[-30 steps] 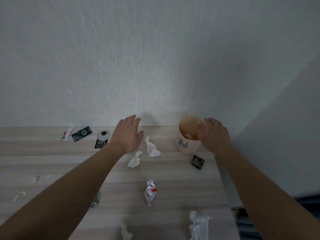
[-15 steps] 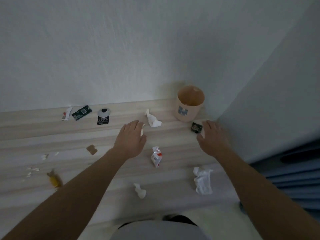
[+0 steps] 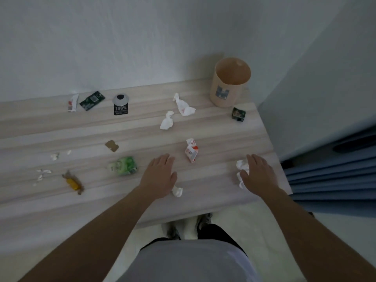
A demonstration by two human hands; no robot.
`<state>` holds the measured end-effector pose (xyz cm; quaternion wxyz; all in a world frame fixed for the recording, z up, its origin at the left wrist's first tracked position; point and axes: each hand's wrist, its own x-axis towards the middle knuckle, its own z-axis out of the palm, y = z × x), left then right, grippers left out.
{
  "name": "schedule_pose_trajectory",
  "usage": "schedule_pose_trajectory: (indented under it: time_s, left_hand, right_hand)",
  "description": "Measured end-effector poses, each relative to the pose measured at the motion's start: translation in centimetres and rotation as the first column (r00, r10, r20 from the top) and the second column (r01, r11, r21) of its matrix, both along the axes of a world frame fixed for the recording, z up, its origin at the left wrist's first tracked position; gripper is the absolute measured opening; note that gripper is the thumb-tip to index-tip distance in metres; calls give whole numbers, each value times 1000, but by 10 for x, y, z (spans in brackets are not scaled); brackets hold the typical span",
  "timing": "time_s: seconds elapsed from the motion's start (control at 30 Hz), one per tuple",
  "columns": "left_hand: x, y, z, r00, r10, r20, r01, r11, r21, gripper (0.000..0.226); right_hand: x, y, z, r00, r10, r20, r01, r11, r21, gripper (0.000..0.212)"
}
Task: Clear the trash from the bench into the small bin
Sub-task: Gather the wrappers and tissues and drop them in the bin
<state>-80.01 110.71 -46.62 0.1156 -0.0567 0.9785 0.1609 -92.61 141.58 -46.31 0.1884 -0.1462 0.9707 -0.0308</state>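
Held left hand (image 3: pixel 159 176) flat above the bench (image 3: pixel 213 180) near its front edge, fingers straight, released, grasping nothing. Spread right hand (image 3: pixel 258 176) over a crumpled white tissue (image 3: pixel 241 165) close to the front right corner, fingers straight and released; could not tell whether touching it. Saw the small bin (image 3: pixel 230 90) upright at the far right corner, with a dark square packet (image 3: pixel 238 114) just beside it. Found a small white scrap (image 3: pixel 177 191) just beside the left hand, a red-and-white wrapper (image 3: pixel 191 150) between the hands and farther back, a green packet (image 3: pixel 124 166) and a yellow candy (image 3: pixel 72 182) toward the left. Noted a black label (image 3: pixel 120 104) and a green card (image 3: pixel 92 100) along the far edge.
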Motion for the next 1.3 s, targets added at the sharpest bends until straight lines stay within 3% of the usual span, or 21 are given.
schedule_pose_trajectory:
  time_s: [0.13,0.27,0.43,0.53,0.87,1.1,1.3]
  left_hand:
    - [16,9,-20,997,1,82,-2,1000,6,66]
    - [24,19,-40,991,11,134,-11,1000,0,57]
    - [28,34,-55,984,43,174,-52,998,45,57]
    - [33,37,-61,982,58,178,-71,995,72,45]
    - [27,38,-70,977,170,126,-191,964,183,13]
    - [1,38,-49,967,219,128,-228,972,57,24]
    - [-26,36,-42,960,244,141,-261,958,121,25]
  right_hand:
    - [-1,12,-20,999,-3,36,3,1000,5,60]
    - [-5,22,-39,994,22,108,-22,1000,2,59]
    - [-2,22,-55,997,55,46,-54,998,-16,53]
    - [-1,20,-60,999,52,14,-51,998,-34,48]
    - [-8,4,-58,982,52,181,-30,992,-125,26]
    - [-23,-5,-39,980,40,196,-15,992,-127,20]
    - [-45,-11,-18,981,54,187,-19,982,-187,16]
